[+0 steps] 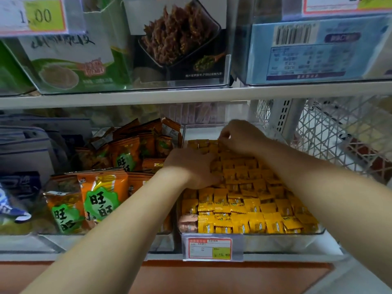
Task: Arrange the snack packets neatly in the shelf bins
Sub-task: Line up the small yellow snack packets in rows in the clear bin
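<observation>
1. Lower shelf (331, 249): white board carrying clear bins side by side, with a reddish-brown surface below its front edge.
2. Upper shelf (148, 97): white board just above. It holds a green-and-white box (70, 60), a black box (180, 39) printed with a brown snack, and a blue box (314, 49) with a barcode. A price label (34, 15) reading 1.00 hangs at upper left.
3. Wire basket (331, 141): white mesh, to the right of the bins, beside a slotted upright.
4. Clear bin (275, 242): right-hand bin on the lower shelf, with a red-framed price tag (210, 249) clipped to its front wall.
5. Yellow packets (250, 211): small, glossy, crimped at the ends. They stand in tight rows filling the clear bin from front to back. One copper-coloured packet (187, 222) sits at the front left corner.
6. Orange packets (99, 200): larger, with a green splash and bold characters. They lie loose and tilted in the neighbouring bin (53, 240) on the left.
7. Blue-and-white packets (14, 204): far left, blurred.
8. Left hand (191, 166): palm down, fingers spread and resting flat on the yellow packets at the bin's left side.
9. Right hand (239, 136): reaches to the back row, fingertips drawn together and pinching the yellow packets there.
</observation>
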The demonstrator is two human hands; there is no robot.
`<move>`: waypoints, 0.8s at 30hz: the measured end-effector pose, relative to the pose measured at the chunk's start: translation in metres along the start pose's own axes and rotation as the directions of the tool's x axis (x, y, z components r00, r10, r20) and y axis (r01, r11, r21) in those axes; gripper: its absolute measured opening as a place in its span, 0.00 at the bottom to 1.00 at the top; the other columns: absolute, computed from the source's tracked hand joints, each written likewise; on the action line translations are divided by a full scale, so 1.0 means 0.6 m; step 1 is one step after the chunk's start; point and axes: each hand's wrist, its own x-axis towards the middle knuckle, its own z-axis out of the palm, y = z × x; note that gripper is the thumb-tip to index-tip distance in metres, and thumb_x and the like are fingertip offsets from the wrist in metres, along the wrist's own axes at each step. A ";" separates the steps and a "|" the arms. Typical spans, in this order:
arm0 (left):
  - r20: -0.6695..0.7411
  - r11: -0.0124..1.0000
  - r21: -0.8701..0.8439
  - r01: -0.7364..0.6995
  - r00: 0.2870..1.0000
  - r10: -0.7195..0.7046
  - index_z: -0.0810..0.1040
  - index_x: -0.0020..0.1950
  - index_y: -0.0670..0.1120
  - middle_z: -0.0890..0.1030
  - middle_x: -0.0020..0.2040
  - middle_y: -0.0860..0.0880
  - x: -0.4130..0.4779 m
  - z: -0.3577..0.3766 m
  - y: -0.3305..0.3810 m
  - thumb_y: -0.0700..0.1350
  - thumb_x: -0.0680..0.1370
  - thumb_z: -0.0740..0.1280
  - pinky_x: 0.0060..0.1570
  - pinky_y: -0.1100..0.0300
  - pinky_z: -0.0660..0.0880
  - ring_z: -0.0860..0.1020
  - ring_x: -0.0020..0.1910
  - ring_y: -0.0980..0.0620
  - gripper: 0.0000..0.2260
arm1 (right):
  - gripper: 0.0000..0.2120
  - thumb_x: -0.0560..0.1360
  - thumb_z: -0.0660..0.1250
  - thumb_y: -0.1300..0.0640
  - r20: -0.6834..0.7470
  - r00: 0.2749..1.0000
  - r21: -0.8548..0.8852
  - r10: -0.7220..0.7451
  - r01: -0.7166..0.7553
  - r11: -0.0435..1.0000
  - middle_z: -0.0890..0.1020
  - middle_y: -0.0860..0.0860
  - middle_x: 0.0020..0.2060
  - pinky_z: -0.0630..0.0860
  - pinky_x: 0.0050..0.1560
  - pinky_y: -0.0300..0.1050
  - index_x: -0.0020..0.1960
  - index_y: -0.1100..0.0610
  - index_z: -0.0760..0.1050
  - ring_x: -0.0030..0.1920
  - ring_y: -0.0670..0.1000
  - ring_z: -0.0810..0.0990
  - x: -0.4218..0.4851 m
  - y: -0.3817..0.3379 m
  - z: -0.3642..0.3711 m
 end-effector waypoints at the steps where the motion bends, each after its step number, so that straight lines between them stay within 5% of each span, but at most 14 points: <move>1: -0.010 1.000 -0.008 -0.003 1.000 0.003 0.56 0.77 0.62 0.69 0.74 0.49 0.001 0.001 0.000 0.74 0.74 0.52 0.56 0.47 0.72 0.72 0.67 0.41 0.34 | 0.07 0.78 0.67 0.56 -0.048 0.999 0.036 -0.014 0.015 0.999 0.83 0.52 0.51 0.73 0.50 0.44 0.52 0.55 0.84 0.49 0.51 0.80 0.005 -0.002 0.001; 7: -0.028 1.000 -0.002 -0.004 1.000 0.004 0.54 0.77 0.64 0.67 0.76 0.51 0.003 0.003 -0.001 0.75 0.73 0.51 0.55 0.46 0.72 0.72 0.68 0.42 0.35 | 0.09 0.77 0.71 0.52 0.184 0.982 0.050 0.030 -0.039 0.998 0.81 0.51 0.56 0.70 0.49 0.43 0.56 0.52 0.81 0.49 0.48 0.75 0.026 -0.015 0.020; 11: -0.022 1.000 0.008 -0.011 1.000 0.011 0.57 0.77 0.64 0.68 0.76 0.51 0.004 0.004 0.000 0.75 0.73 0.50 0.51 0.47 0.71 0.73 0.67 0.41 0.33 | 0.05 0.76 0.69 0.60 0.006 1.000 0.006 0.016 -0.016 1.000 0.77 0.49 0.49 0.70 0.47 0.45 0.46 0.50 0.78 0.50 0.51 0.77 0.018 -0.024 0.021; 14: -0.024 1.000 0.010 -0.007 1.000 0.008 0.59 0.76 0.64 0.70 0.74 0.50 0.004 0.004 -0.001 0.75 0.73 0.50 0.48 0.48 0.70 0.73 0.66 0.42 0.33 | 0.06 0.77 0.68 0.61 -0.178 0.984 0.126 0.009 0.013 0.992 0.75 0.49 0.48 0.69 0.43 0.43 0.45 0.51 0.75 0.47 0.50 0.77 -0.001 -0.032 0.020; 19: -0.005 1.000 0.011 0.006 1.000 -0.006 0.63 0.76 0.61 0.73 0.72 0.50 -0.019 -0.013 0.007 0.71 0.76 0.52 0.64 0.41 0.66 0.73 0.68 0.42 0.31 | 0.04 0.81 0.63 0.58 -0.436 0.888 0.394 0.145 0.043 0.918 0.75 0.44 0.44 0.69 0.40 0.33 0.49 0.51 0.71 0.42 0.41 0.75 -0.072 -0.049 -0.003; 22: -0.323 1.000 0.003 0.013 0.946 -0.012 0.74 0.66 0.53 0.80 0.60 0.49 -0.053 -0.022 0.011 0.62 0.79 0.55 0.70 0.41 0.61 0.77 0.61 0.44 0.21 | 0.05 0.80 0.65 0.56 -0.458 0.834 0.521 0.309 -0.031 0.853 0.78 0.40 0.42 0.69 0.37 0.33 0.48 0.48 0.72 0.38 0.37 0.77 -0.142 -0.049 -0.007; 24: -0.570 0.980 -0.190 -0.052 0.819 -0.067 0.76 0.60 0.51 0.82 0.52 0.49 -0.076 -0.023 0.015 0.57 0.79 0.56 0.56 0.50 0.73 0.79 0.52 0.45 0.17 | 0.07 0.79 0.68 0.57 -0.458 0.811 0.605 0.365 -0.016 0.796 0.80 0.38 0.44 0.71 0.39 0.30 0.45 0.46 0.74 0.40 0.34 0.79 -0.187 -0.053 -0.007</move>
